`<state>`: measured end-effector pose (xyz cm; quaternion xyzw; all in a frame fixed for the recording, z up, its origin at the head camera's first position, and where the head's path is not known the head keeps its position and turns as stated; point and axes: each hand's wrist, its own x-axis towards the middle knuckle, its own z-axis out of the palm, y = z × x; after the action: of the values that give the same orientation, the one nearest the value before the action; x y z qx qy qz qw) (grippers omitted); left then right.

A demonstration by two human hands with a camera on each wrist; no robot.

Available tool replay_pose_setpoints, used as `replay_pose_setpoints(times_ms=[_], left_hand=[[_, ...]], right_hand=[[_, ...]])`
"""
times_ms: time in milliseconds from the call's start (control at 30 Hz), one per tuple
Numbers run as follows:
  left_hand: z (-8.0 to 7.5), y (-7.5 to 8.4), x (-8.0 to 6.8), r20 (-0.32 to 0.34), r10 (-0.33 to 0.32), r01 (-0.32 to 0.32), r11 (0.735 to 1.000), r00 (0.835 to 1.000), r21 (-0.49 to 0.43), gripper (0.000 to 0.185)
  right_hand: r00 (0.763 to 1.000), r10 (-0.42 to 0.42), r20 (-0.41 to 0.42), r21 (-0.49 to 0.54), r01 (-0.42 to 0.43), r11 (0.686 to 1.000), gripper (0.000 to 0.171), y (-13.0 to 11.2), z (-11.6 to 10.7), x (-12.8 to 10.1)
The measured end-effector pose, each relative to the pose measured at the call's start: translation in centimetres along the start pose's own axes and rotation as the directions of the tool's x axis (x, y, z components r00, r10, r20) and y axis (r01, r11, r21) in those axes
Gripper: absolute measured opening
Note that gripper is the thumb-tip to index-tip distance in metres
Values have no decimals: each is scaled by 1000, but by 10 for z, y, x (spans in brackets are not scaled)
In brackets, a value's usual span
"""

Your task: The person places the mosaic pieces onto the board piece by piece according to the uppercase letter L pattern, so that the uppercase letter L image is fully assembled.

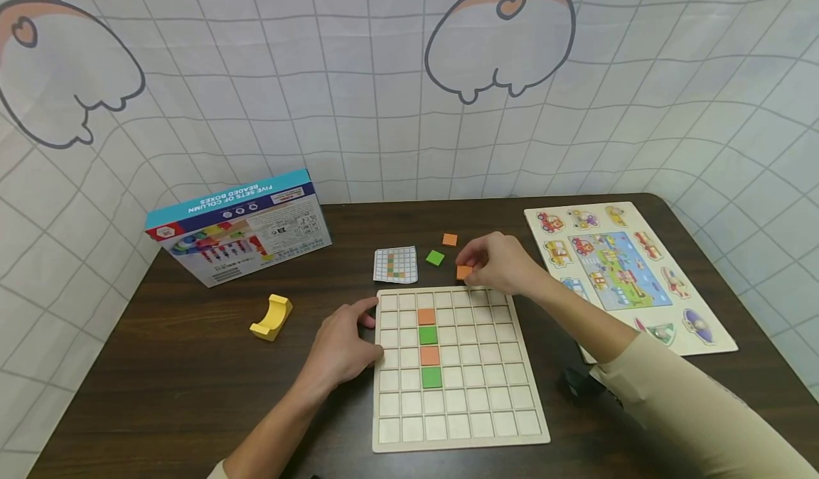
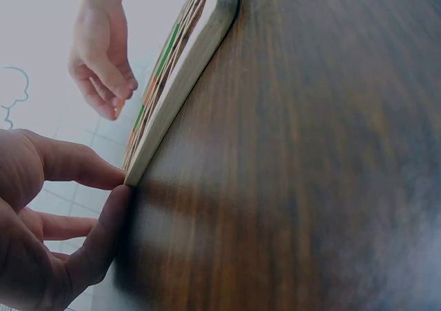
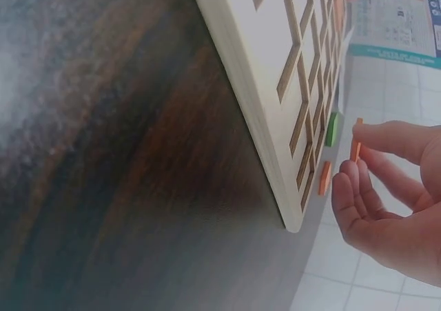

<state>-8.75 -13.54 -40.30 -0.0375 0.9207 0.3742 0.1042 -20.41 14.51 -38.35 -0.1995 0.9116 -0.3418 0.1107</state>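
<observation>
A pale wooden grid board [image 1: 461,365] lies on the table with two orange and two green squares in one column; the topmost is an orange tile [image 1: 426,316]. My left hand [image 1: 345,344] is at the board's left side, thumb and a fingertip against its edge, as the left wrist view also shows. Over the board's far edge, my right hand [image 1: 502,264] pinches an orange square tile [image 3: 356,140] between thumb and fingertips. Beyond the board lie a loose green tile [image 1: 435,257] and another orange tile [image 1: 450,239]. Beside them is a small pattern card [image 1: 394,264].
A toy box [image 1: 249,227] stands at the back left, with a yellow curved block [image 1: 271,318] in front of it. To the right lies a picture puzzle board [image 1: 621,276], partly behind my right forearm. A tile-print curtain [image 1: 371,74] hangs behind the table.
</observation>
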Motion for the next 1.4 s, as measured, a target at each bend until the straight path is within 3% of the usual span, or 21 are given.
replay_pose_setpoints(times_ms=[500,1400], left_hand=[[0,0,1,0,-9,9,1000,1000,1,79],[1,2,1,-2,-25,25,1000,1000,9,79]], right_hand=[[999,31,14,6,-31,999,22,-9,3,-11],[1000,-12,24,13,12,1000,20,-20,13,-29]])
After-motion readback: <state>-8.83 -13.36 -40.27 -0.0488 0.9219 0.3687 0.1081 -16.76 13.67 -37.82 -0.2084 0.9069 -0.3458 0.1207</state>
